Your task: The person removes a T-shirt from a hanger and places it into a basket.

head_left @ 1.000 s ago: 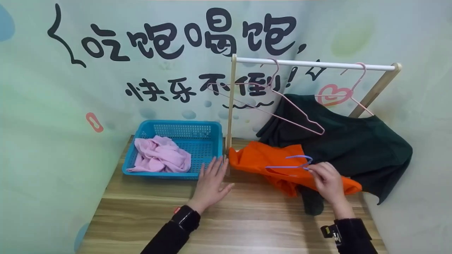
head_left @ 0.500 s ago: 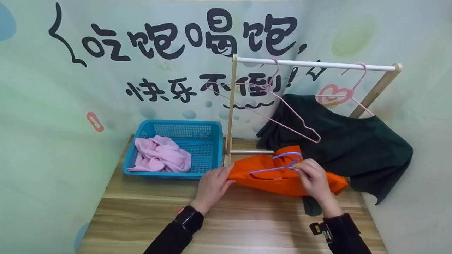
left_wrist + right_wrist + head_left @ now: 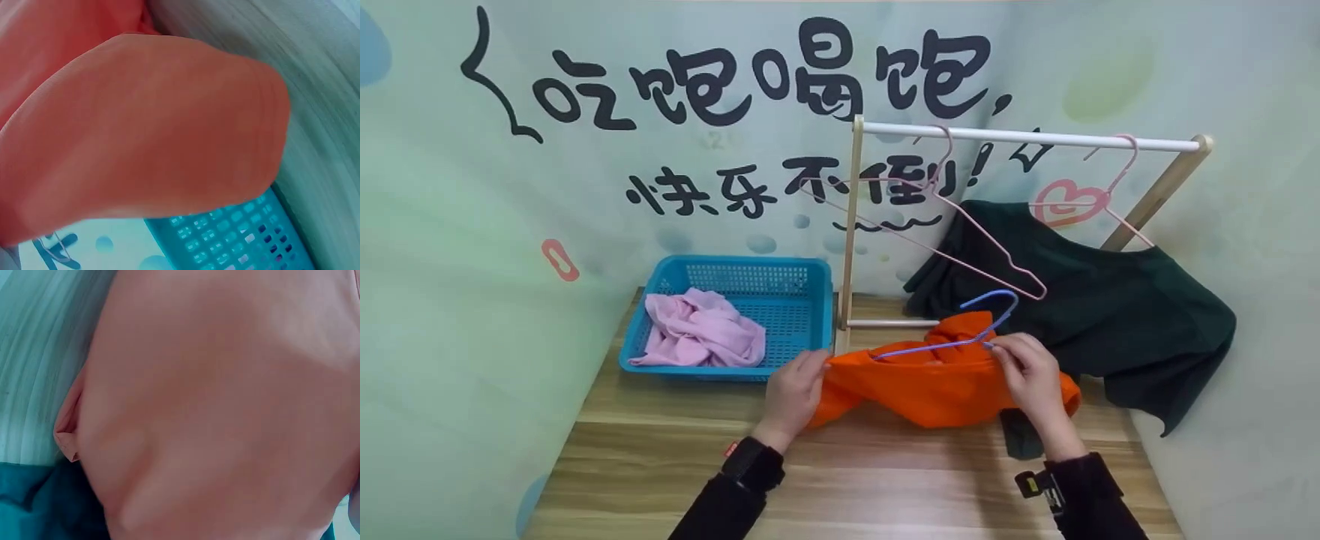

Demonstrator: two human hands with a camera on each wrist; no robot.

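An orange shirt is held up over the table in the head view, its neck opening facing up. My left hand pinches its left shoulder edge. My right hand grips a purple clothes hanger near the base of the hook, close to the neckline. One hanger arm runs left into the neck opening; the other is hidden behind my right hand and the cloth. Hanging orange cloth fills much of the left wrist view, and orange fabric covers most of the right wrist view.
A rack with a white rail stands behind. On it hang a bare pink hanger and a dark green shirt on another pink hanger. At left, a blue basket contains a crumpled pink garment.
My left hand has gone from open beside the cloth to pinching the shirt's shoulder and drawing it left. My right hand has moved left with the hanger, whose left arm has slipped into the neckline.
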